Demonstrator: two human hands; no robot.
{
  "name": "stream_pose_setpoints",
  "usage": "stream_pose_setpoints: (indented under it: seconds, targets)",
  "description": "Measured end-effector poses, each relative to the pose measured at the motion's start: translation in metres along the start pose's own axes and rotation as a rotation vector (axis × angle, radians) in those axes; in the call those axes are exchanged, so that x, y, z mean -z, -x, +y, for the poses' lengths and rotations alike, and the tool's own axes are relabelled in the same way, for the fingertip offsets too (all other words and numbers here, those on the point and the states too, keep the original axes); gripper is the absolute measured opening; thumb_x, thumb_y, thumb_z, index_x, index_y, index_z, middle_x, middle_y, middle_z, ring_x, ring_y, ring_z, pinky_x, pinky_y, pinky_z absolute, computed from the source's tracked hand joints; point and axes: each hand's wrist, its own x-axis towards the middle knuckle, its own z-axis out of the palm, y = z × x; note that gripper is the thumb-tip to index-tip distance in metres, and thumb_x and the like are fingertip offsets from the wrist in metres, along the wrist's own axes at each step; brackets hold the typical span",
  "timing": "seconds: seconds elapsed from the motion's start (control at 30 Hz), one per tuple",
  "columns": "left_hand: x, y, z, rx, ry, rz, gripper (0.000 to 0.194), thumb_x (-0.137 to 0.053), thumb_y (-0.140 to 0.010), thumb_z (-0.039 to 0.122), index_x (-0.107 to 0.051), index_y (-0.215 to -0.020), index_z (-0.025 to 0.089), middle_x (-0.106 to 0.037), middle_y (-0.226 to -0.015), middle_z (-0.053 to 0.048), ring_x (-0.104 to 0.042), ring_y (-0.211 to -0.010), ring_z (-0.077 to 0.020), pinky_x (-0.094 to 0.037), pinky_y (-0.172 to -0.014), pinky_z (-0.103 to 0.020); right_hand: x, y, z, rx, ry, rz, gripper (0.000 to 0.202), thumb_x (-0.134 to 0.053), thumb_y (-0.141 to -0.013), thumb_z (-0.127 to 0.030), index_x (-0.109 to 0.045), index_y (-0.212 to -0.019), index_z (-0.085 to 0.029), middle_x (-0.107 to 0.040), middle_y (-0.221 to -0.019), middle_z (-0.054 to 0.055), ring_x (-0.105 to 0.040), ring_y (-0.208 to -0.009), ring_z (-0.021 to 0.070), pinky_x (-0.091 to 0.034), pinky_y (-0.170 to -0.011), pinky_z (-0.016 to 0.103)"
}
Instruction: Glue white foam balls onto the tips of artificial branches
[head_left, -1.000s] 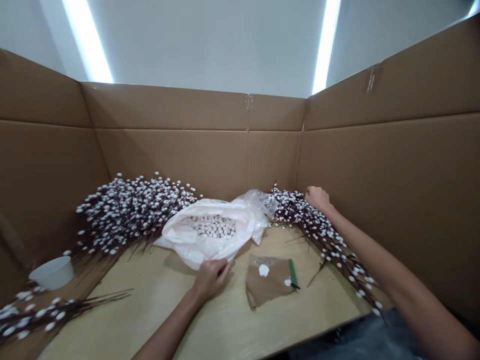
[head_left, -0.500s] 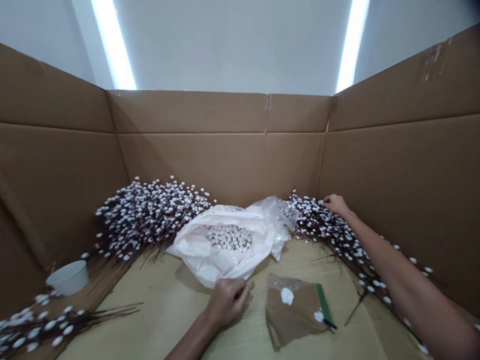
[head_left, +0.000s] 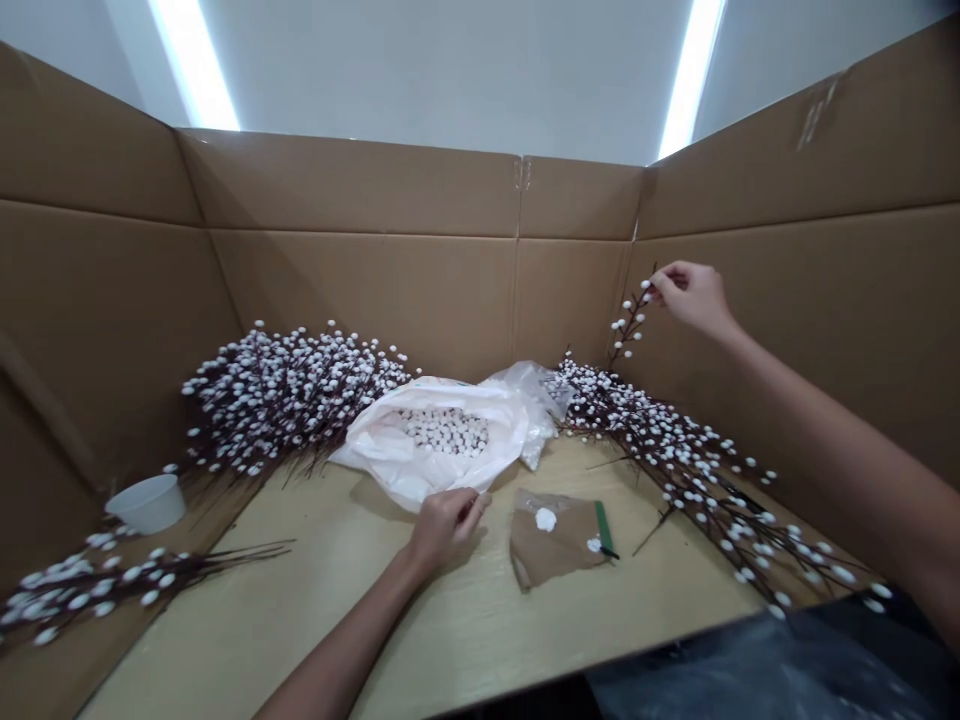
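Note:
My right hand [head_left: 694, 293] is raised at the right, thumb and fingers pinched on a dark stem with white berries [head_left: 627, 325]. The berry stem hangs down from my fingertips, its lower end over a pile of similar berry stems [head_left: 652, 420]. My left hand [head_left: 448, 520] is closed, with the fingers curled in at the front edge of a white plastic bag [head_left: 390, 478]. Whatever it may hold is too small or hidden to make out. Loose white berries [head_left: 450, 432] fill the bag's mouth.
A brown sheet [head_left: 555, 555] bears white blobs, a green strip and a small black-ended stick. Big berry bunch [head_left: 292, 395] at the back left, smaller bunch [head_left: 97, 590] front left, white cup [head_left: 150, 505] between them. Cardboard walls [head_left: 360, 190] surround the table [head_left: 315, 620].
My right hand has risen from the pile on the right, lifting a berry stem. My left hand stays closed by the bag. The view has shifted and tilted a little.

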Motion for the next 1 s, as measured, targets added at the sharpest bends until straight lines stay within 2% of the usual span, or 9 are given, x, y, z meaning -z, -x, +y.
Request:
stream_pose_setpoints:
  seconds: [0.1,0.17,0.23,0.33,0.43,0.53,0.63,0.83,1.0]
  targets:
    - [-0.002,-0.001,0.011,0.208,0.291,-0.021,0.029,-0.047,-0.089,0.037,-0.063,-0.080,0.014,-0.057,-0.062,-0.001,-0.051,-0.056,-0.0117,-0.038,-0.056,-0.022,0.006,0.021,-0.048,-0.013,-0.179,-0.056,0.014,-0.057,-0.081,-0.024,-0.063,-0.073,-0.016,-0.068,-0.066,0.006,-0.060,-0.053,0.0130,-0.049,-0.053,0.027]
    - [-0.004,-0.002,0.018,0.406,0.576,-0.041,0.037,-0.049,-0.086,0.045,-0.061,-0.102,0.013,-0.060,-0.072,-0.002,-0.053,-0.059,-0.0123,-0.039,-0.052,-0.021,0.004,0.042,-0.080,-0.011,-0.292,-0.095,0.014,-0.060,-0.081,-0.026,-0.062,-0.072,-0.016,-0.067,-0.064,0.005,-0.058,-0.051,0.0109,-0.046,-0.049,0.023]
    - [-0.007,-0.003,0.023,0.528,0.786,-0.085,0.049,-0.053,-0.082,0.050,-0.058,-0.115,0.014,-0.062,-0.087,-0.006,-0.055,-0.063,-0.0123,-0.039,-0.050,-0.020,-0.003,0.064,-0.107,-0.014,-0.379,-0.176,0.015,-0.061,-0.081,-0.027,-0.062,-0.072,-0.015,-0.065,-0.062,0.003,-0.057,-0.050,0.0094,-0.045,-0.047,0.021]
    - [-0.007,-0.002,0.027,0.542,0.908,-0.164,0.048,-0.056,-0.080,0.051,-0.065,-0.112,0.016,-0.062,-0.108,-0.010,-0.056,-0.073,-0.0123,-0.040,-0.053,-0.019,-0.018,0.093,-0.136,-0.033,-0.465,-0.282,0.016,-0.062,-0.081,-0.027,-0.062,-0.072,-0.014,-0.063,-0.060,0.002,-0.056,-0.048,0.0085,-0.044,-0.046,0.020]
    - [-0.004,-0.001,0.029,0.524,0.933,-0.216,0.045,-0.061,-0.078,0.049,-0.070,-0.108,0.016,-0.065,-0.107,-0.010,-0.053,-0.069,-0.0106,-0.037,-0.053,-0.019,-0.037,0.110,-0.149,-0.082,-0.523,-0.327,0.015,-0.061,-0.080,-0.025,-0.061,-0.071,-0.013,-0.062,-0.058,0.002,-0.054,-0.046,0.0080,-0.043,-0.045,0.020]
    - [-0.004,0.001,0.030,0.502,0.921,-0.232,0.048,-0.065,-0.076,0.049,-0.071,-0.108,0.013,-0.068,-0.088,-0.007,-0.043,-0.055,-0.0066,-0.030,-0.048,-0.018,-0.057,0.120,-0.151,-0.140,-0.606,-0.368,0.014,-0.057,-0.080,-0.023,-0.060,-0.070,-0.013,-0.062,-0.059,0.002,-0.053,-0.045,0.0071,-0.045,-0.045,0.020]
    - [-0.008,0.001,0.028,0.489,0.925,-0.243,0.049,-0.066,-0.075,0.051,-0.073,-0.100,0.010,-0.064,-0.069,-0.004,-0.038,-0.049,-0.0051,-0.027,-0.046,-0.018,-0.074,0.126,-0.147,-0.206,-0.689,-0.377,0.015,-0.059,-0.079,-0.023,-0.060,-0.068,-0.013,-0.060,-0.055,0.000,-0.050,-0.044,0.0061,-0.042,-0.042,0.018]
    - [-0.019,0.004,0.018,0.531,0.983,-0.201,0.055,-0.070,-0.069,0.054,-0.070,-0.096,0.007,-0.062,-0.070,-0.004,-0.052,-0.055,-0.0092,-0.043,-0.053,-0.022,-0.093,0.135,-0.125,-0.385,-0.879,-0.351,0.031,-0.067,-0.073,-0.046,-0.063,-0.079,-0.016,-0.065,-0.067,0.002,-0.055,-0.049,0.0077,-0.048,-0.046,0.020]
    - [-0.025,0.005,0.013,0.596,1.024,-0.171,0.051,-0.072,-0.068,0.054,-0.068,-0.087,0.007,-0.059,-0.063,-0.002,-0.057,-0.054,-0.0105,-0.049,-0.055,-0.024,-0.105,0.155,-0.089,-0.512,-0.877,-0.192,0.042,-0.066,-0.068,-0.058,-0.062,-0.079,-0.018,-0.065,-0.069,0.001,-0.054,-0.048,0.0087,-0.046,-0.044,0.021]
